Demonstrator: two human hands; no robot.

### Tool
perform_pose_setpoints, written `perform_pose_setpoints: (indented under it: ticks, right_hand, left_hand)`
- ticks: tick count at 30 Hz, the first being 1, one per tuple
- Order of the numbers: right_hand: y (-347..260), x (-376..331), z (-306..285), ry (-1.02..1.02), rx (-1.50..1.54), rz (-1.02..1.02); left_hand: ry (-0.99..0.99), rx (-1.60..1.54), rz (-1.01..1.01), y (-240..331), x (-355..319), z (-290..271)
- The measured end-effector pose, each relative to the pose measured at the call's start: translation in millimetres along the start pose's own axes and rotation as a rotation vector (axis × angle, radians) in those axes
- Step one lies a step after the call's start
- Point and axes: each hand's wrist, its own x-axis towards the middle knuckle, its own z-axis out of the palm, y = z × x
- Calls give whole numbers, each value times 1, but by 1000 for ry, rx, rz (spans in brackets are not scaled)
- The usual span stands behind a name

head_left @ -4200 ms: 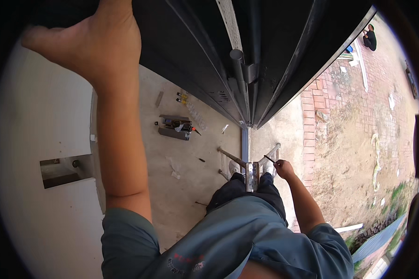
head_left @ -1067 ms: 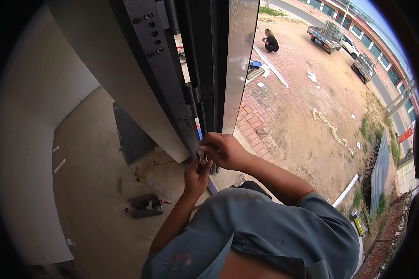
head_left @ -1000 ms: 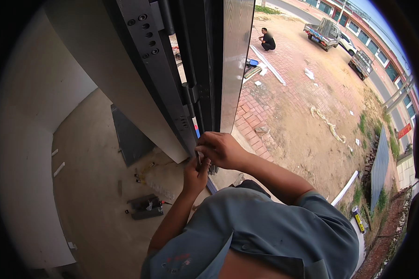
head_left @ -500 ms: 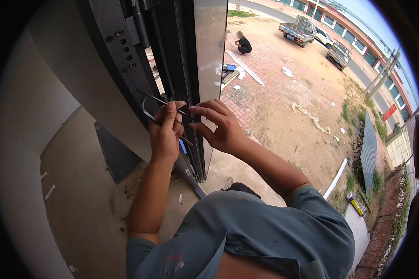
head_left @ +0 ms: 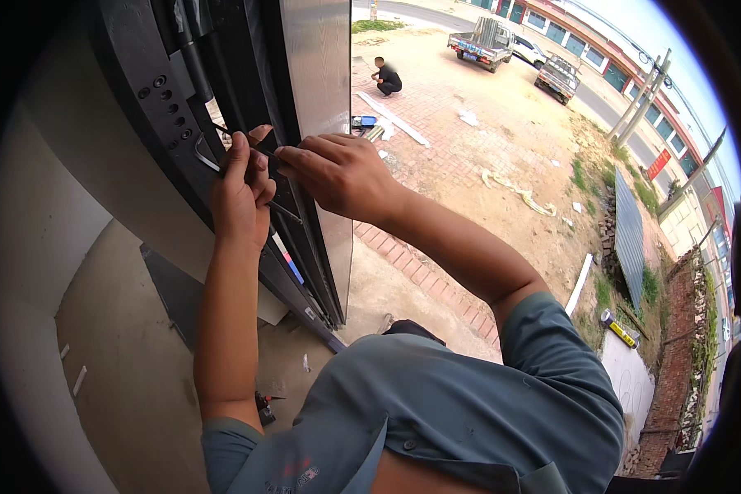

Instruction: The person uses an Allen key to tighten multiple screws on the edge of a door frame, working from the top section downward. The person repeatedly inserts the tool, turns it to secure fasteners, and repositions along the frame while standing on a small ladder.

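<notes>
Outdoors beside the dark door frame [head_left: 247, 123], the left hand [head_left: 240, 193] is gripping a thin metal tool [head_left: 243, 142] against it, the right hand [head_left: 337, 173] pinching the tool's end; fitting looks unfinished.

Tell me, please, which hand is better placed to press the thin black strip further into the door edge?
Probably the right hand: its fingertips already pinch the thin black strip at the door edge, while the left hand grips it lower down.

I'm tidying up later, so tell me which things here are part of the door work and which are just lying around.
In use:
left hand
right hand
thin black tool pinched between them
dark door frame

Lying about:
power tool on the floor inside
white strips on the brick paving
blue container outside
</notes>
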Motion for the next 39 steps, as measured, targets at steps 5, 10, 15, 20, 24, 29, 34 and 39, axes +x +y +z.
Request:
perform_pose_setpoints:
  ticks: [5, 10, 15, 20, 24, 29, 34, 39]
  right_hand:
    - [10, 16, -10, -49, -76, -50]
    - [8, 32, -8, -83, -92, -99]
    - [8, 43, -3, -62, -53, -156]
    - [1, 46, -6, -40, -59, -188]
    - [2, 48, -1, -37, -56, -191]
    - [5, 57, 5, -49, -113, -226]
    - [6, 74, -1, -69, -156, -339]
    - [-16, 68, 8, -239, 165, 116]
  left_hand:
    - [-77, -73, 45, 1, 15, 5]
    - [-39, -77, 66, 9, 13, 0]
    - [-17, -111, 49, 10, 13, -4]
    - [-62, -193, 59, 10, 1, -7]
    - [-79, -194, 69, 12, 4, -15]
    - [-103, -218, 64, 16, 19, -23]
    - [-120, -244, 58, 23, 19, -25]
    - [-78, -214, 40, 24, 24, -25]
